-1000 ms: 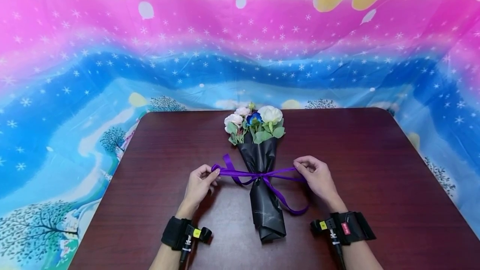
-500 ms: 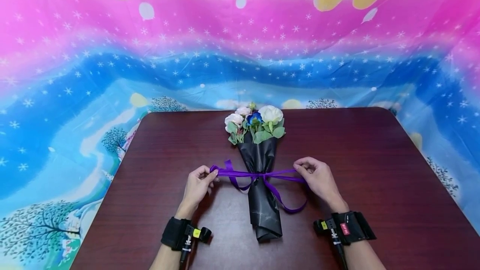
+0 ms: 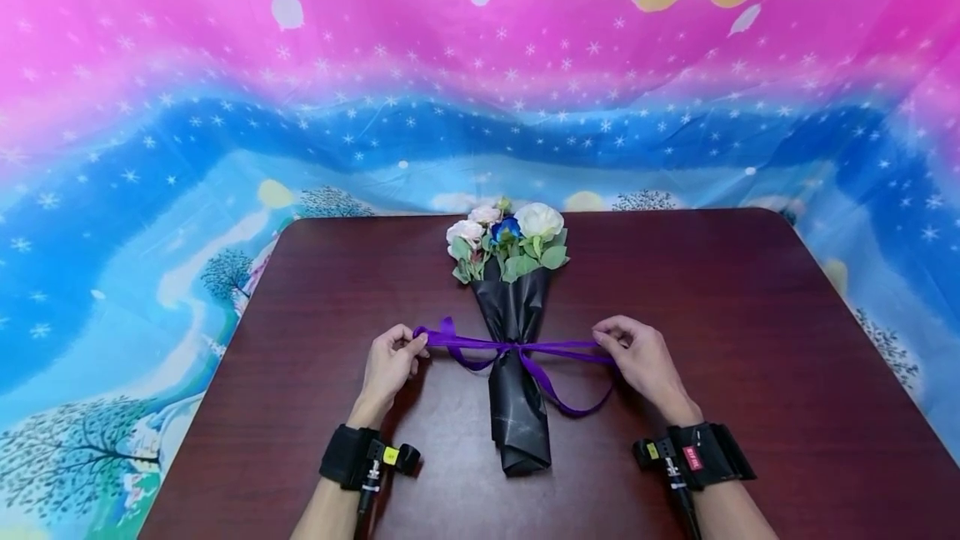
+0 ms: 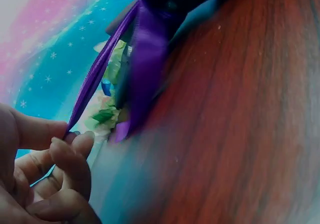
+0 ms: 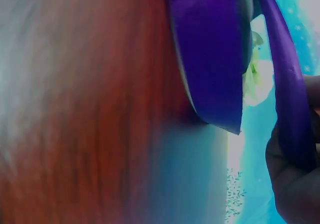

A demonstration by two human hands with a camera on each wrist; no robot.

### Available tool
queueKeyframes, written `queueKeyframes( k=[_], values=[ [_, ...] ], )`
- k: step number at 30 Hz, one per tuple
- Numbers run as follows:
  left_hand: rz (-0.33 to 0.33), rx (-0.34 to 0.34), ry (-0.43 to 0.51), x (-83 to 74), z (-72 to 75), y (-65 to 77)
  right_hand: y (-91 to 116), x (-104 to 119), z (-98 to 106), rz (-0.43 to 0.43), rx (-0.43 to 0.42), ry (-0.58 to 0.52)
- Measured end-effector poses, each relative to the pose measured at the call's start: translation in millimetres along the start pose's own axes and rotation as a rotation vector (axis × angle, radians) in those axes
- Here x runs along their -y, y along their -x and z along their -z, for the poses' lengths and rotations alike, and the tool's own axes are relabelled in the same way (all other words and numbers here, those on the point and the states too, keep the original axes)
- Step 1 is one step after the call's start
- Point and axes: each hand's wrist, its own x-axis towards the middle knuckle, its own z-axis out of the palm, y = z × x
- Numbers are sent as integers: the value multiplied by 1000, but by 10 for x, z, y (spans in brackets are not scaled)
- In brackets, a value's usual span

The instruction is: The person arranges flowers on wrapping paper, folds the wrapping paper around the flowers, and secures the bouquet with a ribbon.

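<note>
A bouquet [image 3: 517,307] in black wrapping paper lies on the table, with white, pale pink and blue flowers at its far end. A purple ribbon [image 3: 555,347] is tied round its narrowed middle, with a loop drawn out to each side. My left hand [image 3: 390,361] pinches the left loop between thumb and fingertips; in the left wrist view the ribbon [image 4: 95,79] runs taut from them. On the other side my right hand [image 3: 641,361] pinches the right loop. One ribbon tail [image 5: 210,54] hangs free in the right wrist view; another curls by the left loop.
The dark red-brown wooden table [image 3: 750,298] extends around the bouquet. A printed cloth backdrop [image 3: 480,123] in pink and blue hangs behind and beside it. Each wrist wears a black strap [image 3: 348,458] with a small camera and cable.
Both hands have drawn slightly farther apart, still pinching the loops. The bouquet's lower end has swung to the left. The head view has shifted slightly.
</note>
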Motion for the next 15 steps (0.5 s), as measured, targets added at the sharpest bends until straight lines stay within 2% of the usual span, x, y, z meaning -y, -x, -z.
queueKeyframes(
  k=[4,9,11,15],
  values=[
    [6,-32,9,42,9,-30,20,2,0,14,-16,9],
    [-13,-46,-39,27,-30,-53,4,-31,12,9,-61,40],
    [-33,-62,-93,21,-47,-66,-4,-34,16,-4,-69,39],
    [-116,-110,-268,12,-76,-74,-11,-7,41,-32,-60,9]
  ],
)
